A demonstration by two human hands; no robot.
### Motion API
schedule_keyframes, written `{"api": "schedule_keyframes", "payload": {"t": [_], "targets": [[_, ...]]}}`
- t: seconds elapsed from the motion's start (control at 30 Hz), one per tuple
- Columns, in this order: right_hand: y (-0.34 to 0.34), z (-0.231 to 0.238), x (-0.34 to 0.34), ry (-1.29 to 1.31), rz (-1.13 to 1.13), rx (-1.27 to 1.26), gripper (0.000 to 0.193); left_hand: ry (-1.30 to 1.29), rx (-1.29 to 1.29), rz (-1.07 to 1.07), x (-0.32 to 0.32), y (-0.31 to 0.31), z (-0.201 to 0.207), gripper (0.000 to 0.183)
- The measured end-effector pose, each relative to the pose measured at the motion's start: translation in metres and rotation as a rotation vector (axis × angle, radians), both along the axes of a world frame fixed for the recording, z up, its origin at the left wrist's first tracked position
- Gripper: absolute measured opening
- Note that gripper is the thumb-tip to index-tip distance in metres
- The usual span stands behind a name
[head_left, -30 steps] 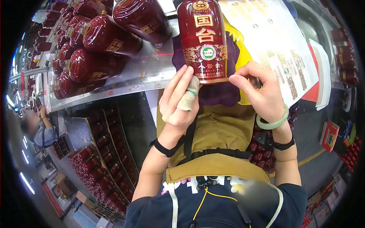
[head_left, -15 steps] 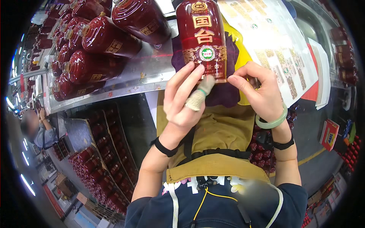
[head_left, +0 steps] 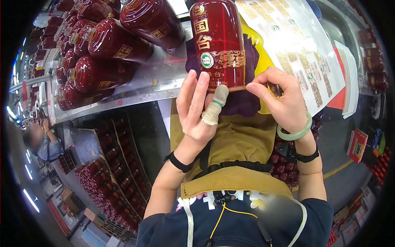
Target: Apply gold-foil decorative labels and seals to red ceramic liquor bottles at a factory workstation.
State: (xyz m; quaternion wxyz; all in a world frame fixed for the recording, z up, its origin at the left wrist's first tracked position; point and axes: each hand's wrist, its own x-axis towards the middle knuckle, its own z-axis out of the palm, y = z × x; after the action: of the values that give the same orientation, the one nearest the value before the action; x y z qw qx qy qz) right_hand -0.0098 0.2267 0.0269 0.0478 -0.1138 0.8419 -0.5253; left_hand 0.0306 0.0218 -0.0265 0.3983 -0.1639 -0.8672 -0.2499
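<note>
Head view: touching dark-red glass bottle [head_left: 225, 41], pointing lengthwise away, with loosely spread left hand [head_left: 197, 117]; holding right hand [head_left: 284, 101] curled beside its near end, contents unclear

Gold characters [head_left: 202, 27], round green-and-white emblem [head_left: 207, 60] on my red bottle [head_left: 228, 33], gold-framed labels [head_left: 161, 31] on bottles [head_left: 140, 18] at my left, green emblems [head_left: 310, 76] on white sheet [head_left: 300, 41]

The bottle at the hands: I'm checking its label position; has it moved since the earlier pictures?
Yes: the bottle has turned; its round badge now sits farther left against the purple cloth.
</note>
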Motion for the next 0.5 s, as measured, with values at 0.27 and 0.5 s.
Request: {"api": "schedule_keyframes", "payload": {"t": [0.27, 0.5], "targets": [[-0.004, 0.004, 0.001, -0.016, 0.013, -0.018, 0.016, -0.073, 0.343, -0.079, -0.009, -0.005, -0.012, 0.024], [-0.004, 0.004, -0.001, -0.043, -0.008, -0.038, 0.015, -0.046, 0.169, -0.033, 0.000, -0.007, -0.012, 0.026]]}}
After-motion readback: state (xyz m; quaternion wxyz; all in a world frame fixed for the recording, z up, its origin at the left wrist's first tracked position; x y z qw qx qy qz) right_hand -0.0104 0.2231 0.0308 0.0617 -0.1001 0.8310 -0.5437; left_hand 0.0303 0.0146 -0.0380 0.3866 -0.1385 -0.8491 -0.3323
